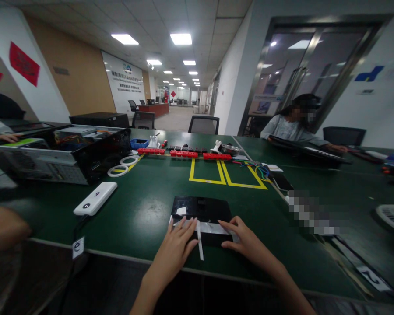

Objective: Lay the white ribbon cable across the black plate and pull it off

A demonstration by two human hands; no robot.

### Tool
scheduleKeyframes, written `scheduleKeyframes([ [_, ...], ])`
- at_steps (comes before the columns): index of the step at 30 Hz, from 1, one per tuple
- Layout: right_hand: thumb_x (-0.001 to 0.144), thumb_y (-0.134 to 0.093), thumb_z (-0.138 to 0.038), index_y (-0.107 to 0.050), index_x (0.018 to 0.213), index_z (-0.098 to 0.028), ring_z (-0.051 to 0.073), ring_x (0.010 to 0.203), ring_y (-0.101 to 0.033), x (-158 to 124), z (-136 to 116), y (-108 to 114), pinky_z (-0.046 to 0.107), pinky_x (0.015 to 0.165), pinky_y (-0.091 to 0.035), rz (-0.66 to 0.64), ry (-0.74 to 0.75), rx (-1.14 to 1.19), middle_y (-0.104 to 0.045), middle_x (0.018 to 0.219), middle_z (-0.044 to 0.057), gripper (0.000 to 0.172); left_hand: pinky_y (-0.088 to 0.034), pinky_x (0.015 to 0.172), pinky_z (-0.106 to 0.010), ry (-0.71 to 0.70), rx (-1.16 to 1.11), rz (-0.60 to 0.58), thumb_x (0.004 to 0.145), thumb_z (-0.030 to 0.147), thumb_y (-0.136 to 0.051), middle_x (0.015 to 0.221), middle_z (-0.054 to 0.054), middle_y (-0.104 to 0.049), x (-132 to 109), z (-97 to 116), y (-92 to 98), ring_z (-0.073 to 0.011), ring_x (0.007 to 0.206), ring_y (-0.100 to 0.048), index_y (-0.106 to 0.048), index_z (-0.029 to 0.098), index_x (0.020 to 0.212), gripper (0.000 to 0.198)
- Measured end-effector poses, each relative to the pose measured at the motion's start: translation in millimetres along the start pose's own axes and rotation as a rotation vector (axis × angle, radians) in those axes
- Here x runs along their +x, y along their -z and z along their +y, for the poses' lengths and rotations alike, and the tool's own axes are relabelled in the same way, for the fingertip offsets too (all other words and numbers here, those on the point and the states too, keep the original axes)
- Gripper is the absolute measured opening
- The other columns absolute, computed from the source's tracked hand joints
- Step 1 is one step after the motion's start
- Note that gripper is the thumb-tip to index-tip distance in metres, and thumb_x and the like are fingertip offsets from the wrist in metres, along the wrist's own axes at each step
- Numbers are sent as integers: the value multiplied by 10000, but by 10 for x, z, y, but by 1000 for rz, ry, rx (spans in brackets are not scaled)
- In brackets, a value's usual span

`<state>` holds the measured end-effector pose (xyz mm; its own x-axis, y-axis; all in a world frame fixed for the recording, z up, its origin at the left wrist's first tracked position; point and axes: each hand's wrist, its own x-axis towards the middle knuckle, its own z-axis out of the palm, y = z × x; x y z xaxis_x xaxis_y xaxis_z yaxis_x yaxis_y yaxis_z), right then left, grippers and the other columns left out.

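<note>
A flat, glossy black panel [202, 204] with a small white label lies on the green table in front of me. A silvery-white strip, which looks like tape [212, 228], runs across it. My left hand [178, 245] rests flat on the strip's left part, fingers stretched out. My right hand [246, 239] touches the strip near its right end, thumb and index finger apart. Between the hands, a narrow white strip [200, 245] hangs down over the panel toward me. Part of the panel is hidden under my fingers.
Left stand an open computer case [108, 151], white rings [117, 171] and a white power bank [96, 199] on a cable. Red trays [184, 153] line the back behind yellow tape outlines [207, 180]. A phone [281, 181] lies right. Other people sit at both sides.
</note>
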<state>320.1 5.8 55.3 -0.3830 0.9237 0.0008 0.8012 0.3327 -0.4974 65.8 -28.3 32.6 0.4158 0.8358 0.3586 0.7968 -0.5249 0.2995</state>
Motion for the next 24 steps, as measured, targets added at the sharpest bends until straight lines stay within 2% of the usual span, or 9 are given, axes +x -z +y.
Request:
scheduleKeyframes([
  [2,740,-640,-401,-482,1295,-251,199,975,-532,-5,-25,20,318,874,-434,8,-2,-74,-481,1109,71,596,-234,1073,-490,55,-16,59,940,320,-351,1401,-33,-413,-52,-143,97,-198,1306,-332,-247,264,1404,478],
  [5,743,-623,-464,-467,1311,-244,255,1104,-477,21,-104,35,388,940,-392,8,40,-207,-461,1232,111,629,-234,1075,-466,172,29,142,938,316,-343,1336,-37,-498,-162,-455,193,-191,1272,-391,-405,247,1327,400],
  [8,756,-552,-564,-396,1356,-264,309,1285,-299,104,-242,9,501,1026,-269,-46,136,-291,-347,1407,110,689,-256,1055,-479,287,103,186,919,312,-381,1265,-58,-566,-277,-778,196,-222,1229,-450,-509,228,1242,359],
  [11,762,-489,-622,-295,1402,-272,311,1362,-112,215,-385,-40,576,1059,-113,-129,231,-309,-208,1488,77,755,-284,1031,-481,371,142,181,907,304,-394,1224,-64,-598,-363,-982,150,-236,1205,-476,-561,220,1183,334],
  [14,797,-422,-626,-225,1421,-284,283,1373,-70,282,-450,-66,562,1071,-79,-206,272,-278,-139,1504,52,738,-293,1022,-475,398,151,167,897,310,-405,1213,-65,-606,-402,-1032,125,-236,1208,-472,-580,209,1160,332],
  [17,817,-401,-611,-217,1418,-313,266,1376,-57,272,-390,-43,545,1079,-62,-225,256,-258,-114,1507,21,696,-283,1025,-477,396,149,165,890,333,-417,1220,-63,-601,-406,-1007,133,-237,1214,-464,-583,212,1162,341],
  [24,781,-465,-607,-235,1407,-341,248,1377,-67,61,139,196,532,1083,-27,-217,154,-168,-132,1502,1,718,-279,1030,-467,401,144,164,890,343,-414,1225,-61,-598,-401,-995,145,-232,1216,-462,-586,216,1164,347],
])
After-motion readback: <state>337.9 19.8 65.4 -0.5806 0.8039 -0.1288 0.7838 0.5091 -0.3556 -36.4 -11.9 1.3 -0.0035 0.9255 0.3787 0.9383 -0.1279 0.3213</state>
